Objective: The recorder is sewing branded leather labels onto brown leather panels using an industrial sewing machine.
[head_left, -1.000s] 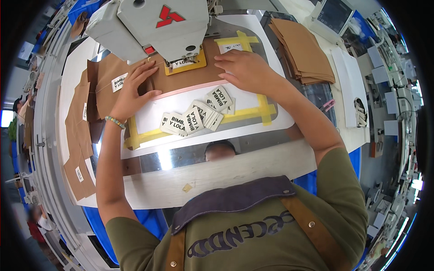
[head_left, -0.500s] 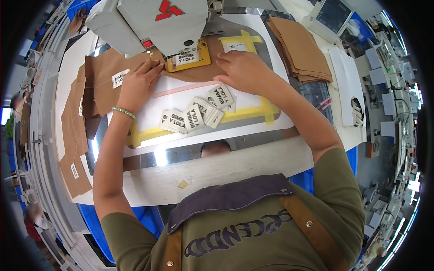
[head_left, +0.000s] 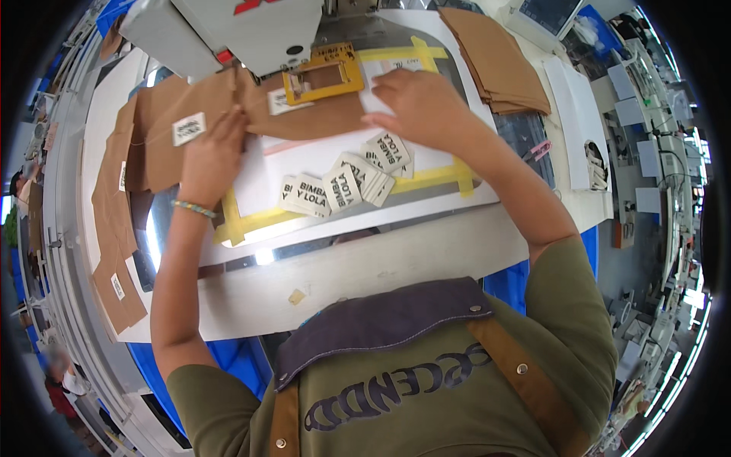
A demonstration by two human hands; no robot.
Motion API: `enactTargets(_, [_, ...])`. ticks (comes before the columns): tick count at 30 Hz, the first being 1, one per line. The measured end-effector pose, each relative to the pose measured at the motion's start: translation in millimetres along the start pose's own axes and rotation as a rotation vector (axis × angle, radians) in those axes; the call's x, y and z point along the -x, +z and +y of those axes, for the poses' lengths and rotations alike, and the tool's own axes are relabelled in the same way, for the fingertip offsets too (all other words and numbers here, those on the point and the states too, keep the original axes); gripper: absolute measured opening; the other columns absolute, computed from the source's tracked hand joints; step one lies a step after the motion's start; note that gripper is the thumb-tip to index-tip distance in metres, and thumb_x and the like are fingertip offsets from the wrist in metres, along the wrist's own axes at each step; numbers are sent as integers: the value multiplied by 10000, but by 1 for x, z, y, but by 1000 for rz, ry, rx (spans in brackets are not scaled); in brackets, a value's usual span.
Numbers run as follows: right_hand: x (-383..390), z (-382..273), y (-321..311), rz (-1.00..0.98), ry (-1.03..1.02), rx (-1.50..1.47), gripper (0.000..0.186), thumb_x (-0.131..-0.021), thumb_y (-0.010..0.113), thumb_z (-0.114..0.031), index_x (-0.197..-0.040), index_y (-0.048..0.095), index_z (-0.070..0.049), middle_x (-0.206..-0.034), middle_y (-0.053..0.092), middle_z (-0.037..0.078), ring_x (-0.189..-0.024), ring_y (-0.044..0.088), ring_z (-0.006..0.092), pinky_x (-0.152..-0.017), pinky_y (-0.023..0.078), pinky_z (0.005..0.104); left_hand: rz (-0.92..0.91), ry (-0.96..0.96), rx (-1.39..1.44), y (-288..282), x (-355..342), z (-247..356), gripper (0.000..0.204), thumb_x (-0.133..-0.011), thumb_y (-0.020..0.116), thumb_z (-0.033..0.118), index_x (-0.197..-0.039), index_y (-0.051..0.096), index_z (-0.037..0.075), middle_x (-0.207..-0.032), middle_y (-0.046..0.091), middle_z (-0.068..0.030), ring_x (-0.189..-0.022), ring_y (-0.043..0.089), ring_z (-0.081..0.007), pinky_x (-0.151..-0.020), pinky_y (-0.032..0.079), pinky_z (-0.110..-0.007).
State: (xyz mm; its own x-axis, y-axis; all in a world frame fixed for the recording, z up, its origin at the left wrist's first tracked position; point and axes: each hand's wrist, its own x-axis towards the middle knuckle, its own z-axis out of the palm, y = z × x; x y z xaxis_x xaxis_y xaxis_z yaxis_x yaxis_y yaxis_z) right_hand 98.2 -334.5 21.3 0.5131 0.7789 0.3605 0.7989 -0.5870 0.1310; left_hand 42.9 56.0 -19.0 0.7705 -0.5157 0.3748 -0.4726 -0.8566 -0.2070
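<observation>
My left hand has its fingers pressed together on a brown fabric piece, left of the sewing machine head. This piece lies partly under a yellow clamp frame, and a white printed label on it shows by the frame's left side. Beyond the piece's right end, my right hand is empty, its thumb and fingers apart. Several loose white labels overlap in a pile on the white sheet between my forearms. More labelled brown pieces trail along the left of the table.
A stack of brown pieces lies at the back right, near a screen. Yellow tape borders the white sheet. A small pink object sits at the right. Blue bins stand below the table edge.
The brown piece and its label have slid left, so the label is no longer inside the clamp frame's window. My left hand moved left with it; my right hand came off the fabric.
</observation>
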Motion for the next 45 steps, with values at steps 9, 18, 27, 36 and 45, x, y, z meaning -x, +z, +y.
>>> enactTargets(9, [46,38,-50,-56,255,-1,324,-1012,722,-333,-1204,784,-79,-1285,764,85,-1113,728,315,-935,591,409,-199,-463,-144,-15,104,-112,444,-1005,548,17,-1405,712,116,-1476,694,-23,-1230,722,-283,-1038,593,-393])
enactTargets(18, [102,96,-65,-201,520,114,312,-945,750,-242,-1218,776,-93,-1144,788,116,-1032,731,355,-885,585,455,-134,-386,-245,-39,51,-67,549,-989,598,-20,-1523,626,106,-1663,523,-43,-1517,503,-298,-1264,423,-462])
enactTargets(27, [87,101,-60,-142,591,-38,252,-976,705,-234,-1126,791,-51,-1034,786,162,-965,730,378,-861,577,447,-206,-579,-138,45,109,-180,716,-1108,388,661,-1707,377,269,-1749,390,-82,-1603,335,-411,-1313,243,-545])
enactTargets(36, [87,107,-49,431,465,-152,136,-1014,686,-80,-1108,767,-23,-1100,797,119,-952,757,321,-856,592,392,-677,-816,-271,-23,73,-153,1064,-1015,275,866,-1176,724,-86,-1104,771,-309,-1060,744,-485,-966,575,-566])
enactTargets(45, [39,66,-12,203,148,-43,165,-929,731,-67,-1093,742,-53,-1099,769,65,-986,725,287,-837,587,407,-67,-682,26,-43,41,-66,649,-1078,598,503,-1535,575,43,-1609,539,-201,-1467,521,-397,-1191,441,-511])
